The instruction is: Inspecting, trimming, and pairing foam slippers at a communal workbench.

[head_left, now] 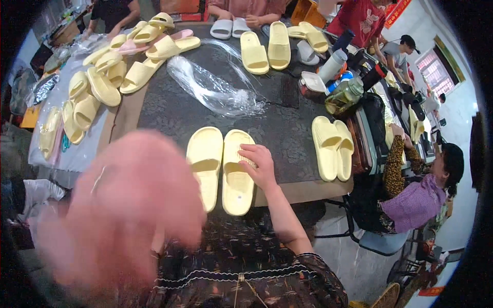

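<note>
A pair of pale yellow slide slippers lies side by side at the near edge of the table, toes pointing away from me. On the right slipper (238, 188) my right hand (259, 165) rests from the right side, its fingers curled over the strap. The left slipper (204, 149) is partly covered by my left hand (138, 190), which is raised close to the camera and strongly blurred. Its fingers are smeared, so what it holds, if anything, does not show.
Clear plastic film (213, 90) lies mid-table. Yellow slippers are heaped at left (105, 84); another pair (333, 149) sits at right. Beyond are more slippers (267, 49), a glass jar (346, 95) and a bottle (333, 65). A co-worker in purple (413, 203) sits at right; others work behind.
</note>
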Demonstrator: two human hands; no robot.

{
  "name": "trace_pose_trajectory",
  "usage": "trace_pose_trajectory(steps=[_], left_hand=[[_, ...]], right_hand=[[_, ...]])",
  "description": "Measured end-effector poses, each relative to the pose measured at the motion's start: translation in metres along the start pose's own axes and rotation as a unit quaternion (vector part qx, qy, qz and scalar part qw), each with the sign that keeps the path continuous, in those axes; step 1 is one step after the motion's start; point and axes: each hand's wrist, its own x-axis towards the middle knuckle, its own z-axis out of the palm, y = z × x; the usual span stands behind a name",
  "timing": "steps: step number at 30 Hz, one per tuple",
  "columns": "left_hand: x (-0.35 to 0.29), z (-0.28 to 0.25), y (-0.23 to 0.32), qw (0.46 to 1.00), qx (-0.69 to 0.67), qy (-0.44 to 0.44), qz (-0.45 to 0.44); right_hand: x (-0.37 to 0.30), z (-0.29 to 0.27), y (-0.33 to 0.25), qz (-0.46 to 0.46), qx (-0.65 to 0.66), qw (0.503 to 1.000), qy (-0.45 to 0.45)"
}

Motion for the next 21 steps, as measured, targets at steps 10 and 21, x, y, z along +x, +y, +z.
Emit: trace_pose_trajectory(steps=[10, 21], left_hand=[[-0.078, 0.071, -0.129, 0.792, 0.337, -0.144, -0.488], [-0.102, 0.123, -0.182, 0.887, 0.229, -0.088, -0.39]], right_hand=[[0.007, -0.006, 0.035, 0.322, 0.125, 0.933, 0.103], [0.047, 0.002, 0.055, 0.33, -0.064, 0.938, -0.079]])
